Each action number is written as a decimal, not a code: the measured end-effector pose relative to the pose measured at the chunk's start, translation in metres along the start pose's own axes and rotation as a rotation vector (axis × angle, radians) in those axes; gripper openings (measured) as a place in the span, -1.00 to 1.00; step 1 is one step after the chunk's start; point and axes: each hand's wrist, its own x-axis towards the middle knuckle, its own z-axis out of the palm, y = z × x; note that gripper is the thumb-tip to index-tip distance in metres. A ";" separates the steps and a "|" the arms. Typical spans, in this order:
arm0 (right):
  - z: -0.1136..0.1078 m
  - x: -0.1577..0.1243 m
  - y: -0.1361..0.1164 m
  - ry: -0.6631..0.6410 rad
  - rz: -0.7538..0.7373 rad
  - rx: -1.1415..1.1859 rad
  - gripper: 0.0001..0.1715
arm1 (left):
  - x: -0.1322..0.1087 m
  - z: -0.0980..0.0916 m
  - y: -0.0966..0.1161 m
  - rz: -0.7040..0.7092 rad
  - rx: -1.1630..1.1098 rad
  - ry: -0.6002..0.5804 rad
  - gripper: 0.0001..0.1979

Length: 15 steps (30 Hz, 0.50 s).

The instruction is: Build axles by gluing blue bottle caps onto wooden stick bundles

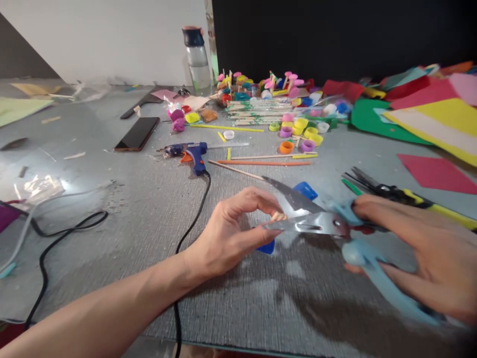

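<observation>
My right hand (421,248) is wrapped round the light-blue handles of a pair of scissors (320,223). The blades are spread apart and point left, toward my other hand. My left hand (234,231) pinches a small beige piece (278,217) between thumb and fingertips, right by the lower blade; its exact kind is unclear. Behind the upper blade lies a blue plastic piece (305,190). Another blue piece (267,247) shows just under my left fingertips. A thin wooden stick (236,170) runs toward the tip of the upper blade.
A blue glue gun (194,153) with a black cord lies ahead. Pliers (395,191) with yellow-black handles rest at right. Behind are a phone (137,134), a water bottle (197,62), bottle-cap rings (286,147), wrapped sticks (257,110) and coloured sheets (436,124).
</observation>
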 end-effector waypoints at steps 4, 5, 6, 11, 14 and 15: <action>-0.002 0.013 -0.004 -0.009 -0.175 -0.070 -0.27 | -0.001 -0.002 -0.002 0.015 -0.033 -0.004 -0.98; -0.003 0.016 -0.005 -0.005 -0.193 -0.071 -0.30 | -0.001 -0.002 -0.003 0.015 -0.041 -0.007 -0.97; -0.005 0.018 -0.007 -0.001 -0.207 -0.070 -0.35 | -0.001 -0.003 -0.004 0.012 -0.049 -0.009 -0.97; -0.009 0.029 -0.014 -0.002 -0.269 -0.019 -0.62 | -0.003 -0.003 -0.006 -0.034 -0.097 -0.001 -0.94; -0.011 0.033 -0.016 -0.034 -0.251 0.006 -0.68 | -0.003 -0.003 -0.006 -0.033 -0.099 -0.001 -0.95; -0.011 0.033 -0.017 -0.040 -0.217 0.030 -0.67 | -0.004 -0.003 -0.006 -0.034 -0.095 -0.002 -0.96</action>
